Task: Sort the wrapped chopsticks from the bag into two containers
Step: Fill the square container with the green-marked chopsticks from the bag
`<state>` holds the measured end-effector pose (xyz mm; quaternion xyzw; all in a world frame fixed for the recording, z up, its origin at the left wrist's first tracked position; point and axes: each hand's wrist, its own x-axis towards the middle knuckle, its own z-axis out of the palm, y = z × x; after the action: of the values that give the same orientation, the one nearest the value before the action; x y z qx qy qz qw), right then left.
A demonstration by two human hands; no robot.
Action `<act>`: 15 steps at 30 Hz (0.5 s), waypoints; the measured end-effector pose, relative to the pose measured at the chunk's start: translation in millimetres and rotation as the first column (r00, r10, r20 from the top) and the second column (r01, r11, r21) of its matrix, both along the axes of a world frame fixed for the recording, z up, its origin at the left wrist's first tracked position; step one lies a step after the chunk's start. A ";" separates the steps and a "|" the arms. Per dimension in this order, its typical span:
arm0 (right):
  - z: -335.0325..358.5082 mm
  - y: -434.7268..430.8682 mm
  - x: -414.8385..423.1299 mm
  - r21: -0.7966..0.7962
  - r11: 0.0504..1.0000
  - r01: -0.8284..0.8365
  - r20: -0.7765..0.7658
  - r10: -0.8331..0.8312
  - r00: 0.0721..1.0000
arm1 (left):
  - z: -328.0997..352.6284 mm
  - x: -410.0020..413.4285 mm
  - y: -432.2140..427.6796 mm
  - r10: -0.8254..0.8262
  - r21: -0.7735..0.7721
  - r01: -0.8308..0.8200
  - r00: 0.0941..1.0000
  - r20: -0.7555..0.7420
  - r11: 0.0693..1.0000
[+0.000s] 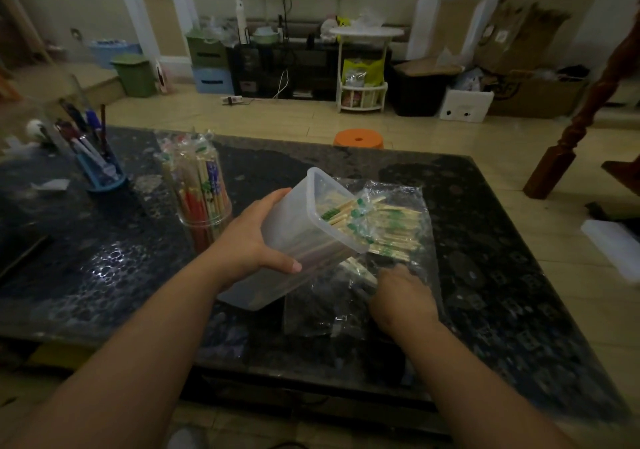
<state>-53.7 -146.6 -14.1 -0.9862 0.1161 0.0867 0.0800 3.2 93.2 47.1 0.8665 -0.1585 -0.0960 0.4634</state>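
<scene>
From the head camera, the left hand (258, 237) grips a see-through plastic box (298, 258), with the thumb on its near side and the fingers over the far side. The box is tilted, its open mouth towards the clear bag (405, 206) that lies on the dark desk (485, 248). Green-wrapped chopsticks (341, 215) stick out of the box mouth, and more lie in the bag just beside it. The right hand (401, 296) rests on the near end of the bag; its fingers are blurred, so I cannot tell whether it holds anything. A round jar (206, 203) of red and blue wrapped chopsticks stands upright close to the left forearm. Tilted this way, the box could spill its chopsticks back onto the bag, and a sideways sweep of that forearm could tip the jar
</scene>
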 end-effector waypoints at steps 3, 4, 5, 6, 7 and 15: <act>11.3 7.3 -3.3 0.017 1.000 -0.012 -0.015 0.012 1.000 | -0.9 0.3 -0.5 -0.004 0.001 0.004 1.000 0.002 1.000; 14.4 8.7 -4.6 0.014 1.000 -0.018 -0.026 0.019 0.999 | -0.8 0.1 -0.6 -0.006 0.003 0.006 1.000 0.000 1.000; 17.0 10.1 -5.7 0.005 1.000 -0.028 -0.040 0.028 0.999 | -0.4 -0.4 -0.8 -0.007 0.006 0.007 1.000 -0.002 1.000; 19.9 10.7 -7.0 -0.009 0.999 -0.041 -0.062 0.040 0.997 | -0.2 -0.7 -0.8 -0.007 0.008 0.007 1.000 -0.001 1.000; 21.6 11.2 -7.7 -0.020 0.998 -0.060 -0.099 0.058 0.993 | -0.1 -0.8 -0.8 -0.009 0.010 0.009 1.000 0.004 1.000; 54.2 8.3 -13.5 0.063 0.949 -0.308 -0.320 0.312 0.894 | 1.9 -2.7 -2.1 0.000 -0.004 0.000 1.000 0.007 1.000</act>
<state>-67.2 -138.4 40.1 -0.9636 -0.0313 0.2609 0.0499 0.4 91.1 49.0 0.8659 -0.1602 -0.0927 0.4647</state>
